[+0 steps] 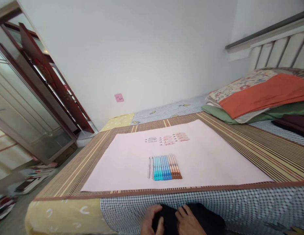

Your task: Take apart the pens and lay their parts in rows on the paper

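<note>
At the bottom edge, my left hand (152,219) rests on black cloth over my lap, its thumb apart from the fingers. Beside it on the right, my right hand (188,221) lies on the same black cloth (169,218) with fingers stretched out. Neither hand holds anything. Beyond them, on a large pale pink sheet (112,163), a neat row of slim pens lies side by side: grey ones (149,168), blue ones (163,167) and brown-ended ones (175,166). Farther back are small groups of thin dark-tipped pieces (167,140), too small to name surely.
The sheet lies on a striped mat (75,163) over a bed with a checked and yellow cover (68,212). Orange and floral pillows (264,94) are stacked at the right. A pink note (119,97) is on the white wall. Papers (31,179) lie on the floor at left.
</note>
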### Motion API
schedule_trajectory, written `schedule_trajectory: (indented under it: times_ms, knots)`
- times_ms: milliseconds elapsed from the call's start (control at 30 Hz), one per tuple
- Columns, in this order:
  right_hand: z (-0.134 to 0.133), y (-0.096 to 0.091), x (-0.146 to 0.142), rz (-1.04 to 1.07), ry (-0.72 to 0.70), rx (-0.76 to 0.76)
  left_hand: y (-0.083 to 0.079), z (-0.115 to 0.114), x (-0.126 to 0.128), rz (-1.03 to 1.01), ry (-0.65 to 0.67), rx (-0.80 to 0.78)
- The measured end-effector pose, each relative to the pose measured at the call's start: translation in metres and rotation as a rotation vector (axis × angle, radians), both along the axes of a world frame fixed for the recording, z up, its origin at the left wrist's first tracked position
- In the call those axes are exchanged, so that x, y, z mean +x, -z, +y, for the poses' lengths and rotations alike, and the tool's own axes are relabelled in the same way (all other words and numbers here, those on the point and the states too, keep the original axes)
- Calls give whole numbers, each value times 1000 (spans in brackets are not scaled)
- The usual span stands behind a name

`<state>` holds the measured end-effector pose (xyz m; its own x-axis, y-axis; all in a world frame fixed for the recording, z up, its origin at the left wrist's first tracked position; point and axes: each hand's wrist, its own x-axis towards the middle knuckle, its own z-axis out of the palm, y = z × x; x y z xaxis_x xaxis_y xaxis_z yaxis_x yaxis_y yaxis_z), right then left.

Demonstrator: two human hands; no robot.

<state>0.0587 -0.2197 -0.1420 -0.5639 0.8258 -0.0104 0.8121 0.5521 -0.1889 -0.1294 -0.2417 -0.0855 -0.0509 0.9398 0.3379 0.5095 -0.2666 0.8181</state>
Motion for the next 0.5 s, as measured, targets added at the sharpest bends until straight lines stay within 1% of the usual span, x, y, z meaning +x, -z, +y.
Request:
schedule_trajectory:
  times_ms: [33, 100, 133, 167, 200, 233, 300, 367, 433, 500]
  knots:
    - [1, 0, 0, -10, -8, -2, -11, 9, -7, -62, -62, -37]
    - [2, -2, 0, -31, -19, -14, -36, 35, -22, -66, -148, -105]
    - [2, -3, 0, -36, -23, -22, -49, 52, -28, -51, -222, -78]
    - [2, -5, 0, -32, -24, -22, -61, 70, -33, -17, -277, -64]
    - [2, -7, 1, -20, -22, -13, -70, 89, -36, 49, -318, -95]
    - [1, -9, 1, -5, -17, -2, -77, 108, -37, 138, -323, -168]
    - [1, -10, 2, 19, -11, 12, -84, 143, -35, 205, -299, -224]
    - [1, -10, 2, 25, -12, 12, -84, 171, -28, 274, -276, -283]
    - [1, -7, 2, 20, -6, 14, -81, 191, -21, 348, -267, -354]
    - [3, -4, 3, 15, -1, 20, -78, 205, -15, 420, -263, -411]
